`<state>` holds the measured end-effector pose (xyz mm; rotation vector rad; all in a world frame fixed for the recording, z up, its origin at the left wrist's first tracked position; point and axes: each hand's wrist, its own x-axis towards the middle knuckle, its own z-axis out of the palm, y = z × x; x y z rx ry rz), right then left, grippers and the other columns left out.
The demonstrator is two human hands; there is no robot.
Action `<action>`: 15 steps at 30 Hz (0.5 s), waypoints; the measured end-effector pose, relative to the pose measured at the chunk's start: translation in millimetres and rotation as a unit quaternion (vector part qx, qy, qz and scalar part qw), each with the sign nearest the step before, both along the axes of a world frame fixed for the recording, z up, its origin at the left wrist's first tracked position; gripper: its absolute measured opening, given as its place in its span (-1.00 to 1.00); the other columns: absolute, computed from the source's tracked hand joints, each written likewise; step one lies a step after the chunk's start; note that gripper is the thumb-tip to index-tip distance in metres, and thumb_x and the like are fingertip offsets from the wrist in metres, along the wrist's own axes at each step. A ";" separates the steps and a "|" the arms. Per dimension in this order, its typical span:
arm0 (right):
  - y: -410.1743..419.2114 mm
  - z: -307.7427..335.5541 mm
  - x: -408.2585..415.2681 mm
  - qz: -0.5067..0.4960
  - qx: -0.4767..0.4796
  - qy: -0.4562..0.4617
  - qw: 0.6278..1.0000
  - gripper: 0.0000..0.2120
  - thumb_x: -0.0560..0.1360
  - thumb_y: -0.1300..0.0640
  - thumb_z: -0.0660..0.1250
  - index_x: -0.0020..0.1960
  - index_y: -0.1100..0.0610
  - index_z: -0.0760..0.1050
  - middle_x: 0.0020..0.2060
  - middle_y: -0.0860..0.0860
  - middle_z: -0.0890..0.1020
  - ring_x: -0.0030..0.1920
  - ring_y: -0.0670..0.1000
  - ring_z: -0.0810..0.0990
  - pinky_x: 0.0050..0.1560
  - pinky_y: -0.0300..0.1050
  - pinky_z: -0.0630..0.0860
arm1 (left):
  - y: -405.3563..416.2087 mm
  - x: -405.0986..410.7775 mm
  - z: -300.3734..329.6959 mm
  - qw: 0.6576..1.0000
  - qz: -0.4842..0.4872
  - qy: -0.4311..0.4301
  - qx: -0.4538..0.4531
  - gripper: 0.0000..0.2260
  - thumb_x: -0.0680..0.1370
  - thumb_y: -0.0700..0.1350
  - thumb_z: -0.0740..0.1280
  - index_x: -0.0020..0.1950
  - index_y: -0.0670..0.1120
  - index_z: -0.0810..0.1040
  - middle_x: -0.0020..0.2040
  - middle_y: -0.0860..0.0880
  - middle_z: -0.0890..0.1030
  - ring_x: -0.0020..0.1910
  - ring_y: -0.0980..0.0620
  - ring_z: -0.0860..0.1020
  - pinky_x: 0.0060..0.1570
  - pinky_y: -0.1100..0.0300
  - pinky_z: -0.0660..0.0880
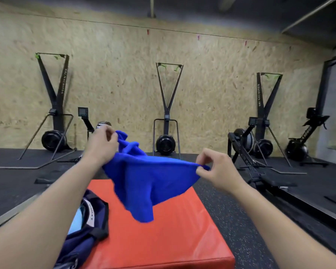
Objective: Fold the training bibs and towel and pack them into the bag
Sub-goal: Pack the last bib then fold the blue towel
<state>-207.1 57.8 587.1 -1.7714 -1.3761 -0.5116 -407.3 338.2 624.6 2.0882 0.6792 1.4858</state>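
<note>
Blue towel (149,181) held up in the air over the red padded box (163,230), nothing of it touching the box top. Left hand (102,143) pinches a bunched corner of the towel, grip closed on the cloth, above the box's far left edge. Right hand (215,169) pinches the opposite corner between thumb and forefinger, other fingers curled (grip also closed on the cloth), beyond the box's far right corner. Towel sags between the two hands, a loose flap hanging down toward the box's middle. Navy bag (85,226) lies on the box's left side, mouth open, something light blue showing inside. Behind the box, black ski machines (166,113) stand along a chipboard wall (211,78) on dark gym floor.
</note>
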 end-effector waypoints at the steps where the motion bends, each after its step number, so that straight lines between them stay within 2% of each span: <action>1: -2.8 -0.7 0.8 0.006 -0.009 0.001 1.000 -0.83 0.31 0.23 0.36 -0.26 -0.03 0.44 -0.33 -0.08 0.58 -0.27 -0.03 0.55 -0.18 0.06 0.53 | 5.7 -8.9 5.4 1.000 0.010 -0.009 -0.008 -0.93 0.62 -0.23 0.27 0.04 -0.18 0.54 -0.09 -0.08 0.59 -0.09 -0.08 0.55 -0.13 0.24 0.32; 3: -6.9 -3.3 5.1 0.001 -0.010 0.002 1.000 -0.77 0.31 0.28 0.37 -0.26 -0.03 0.41 -0.34 -0.07 0.56 -0.29 0.00 0.52 -0.20 0.06 0.50 | 14.0 -25.0 15.5 0.999 0.032 -0.015 -0.018 -0.91 0.63 -0.21 0.26 0.08 -0.19 0.53 -0.04 -0.08 0.58 -0.07 -0.04 0.52 -0.11 0.27 0.30; 5: -10.7 -5.1 15.4 -0.023 0.012 0.011 1.000 -0.71 0.34 0.32 0.40 -0.25 -0.04 0.41 -0.36 -0.06 0.53 -0.32 0.00 0.48 -0.23 0.03 0.47 | 24.1 -36.3 21.2 0.999 0.036 -0.015 -0.023 -0.95 0.62 -0.19 0.27 0.05 -0.14 0.51 -0.05 -0.08 0.60 -0.10 -0.07 0.55 -0.11 0.15 0.39; 7: -17.3 -4.7 27.3 -0.050 0.023 0.033 0.998 -0.69 0.37 0.32 0.45 -0.26 -0.04 0.42 -0.40 -0.06 0.50 -0.39 -0.06 0.40 -0.29 -0.05 0.41 | 32.0 -45.2 23.8 0.999 0.024 -0.016 -0.030 -0.98 0.62 -0.19 0.27 0.01 -0.10 0.49 -0.07 -0.09 0.63 -0.24 -0.11 0.55 -0.20 0.05 0.47; 9: -24.1 -1.5 33.5 -0.049 -0.001 0.065 0.997 -0.69 0.37 0.31 0.49 -0.26 -0.01 0.43 -0.41 -0.09 0.49 -0.43 -0.11 0.36 -0.30 -0.12 0.37 | 36.6 -52.7 26.3 0.999 0.005 -0.023 -0.025 -0.95 0.61 -0.21 0.27 -0.01 -0.08 0.50 -0.10 -0.13 0.65 -0.38 -0.09 0.51 -0.25 0.02 0.46; 11: -28.5 3.7 36.0 -0.036 -0.041 0.085 0.995 -0.72 0.36 0.30 0.52 -0.24 0.03 0.45 -0.39 -0.13 0.50 -0.43 -0.12 0.37 -0.28 -0.13 0.38 | 36.6 -57.7 29.9 1.000 -0.011 -0.023 -0.015 -0.89 0.60 -0.24 0.26 -0.01 -0.06 0.54 -0.16 -0.10 0.64 -0.40 -0.06 0.51 -0.23 0.04 0.44; 13: -31.3 12.4 35.6 -0.012 -0.103 0.086 0.991 -0.74 0.35 0.26 0.54 -0.16 0.03 0.49 -0.31 -0.16 0.56 -0.34 -0.09 0.49 -0.17 -0.08 0.50 | 32.1 -59.0 34.1 0.999 -0.028 -0.023 -0.013 -0.82 0.59 -0.25 0.25 -0.02 -0.01 0.60 -0.21 -0.05 0.63 -0.35 -0.04 0.52 -0.21 0.05 0.45; 15: -30.5 22.9 29.2 0.029 -0.186 0.089 0.978 -0.71 0.32 0.20 0.53 -0.04 0.00 0.54 -0.12 -0.12 0.65 -0.09 -0.04 0.62 0.09 -0.02 0.56 | 24.2 -56.6 38.1 0.999 -0.047 -0.007 -0.008 -0.77 0.59 -0.25 0.24 -0.09 0.04 0.60 -0.23 -0.05 0.63 -0.30 -0.02 0.52 -0.21 0.07 0.48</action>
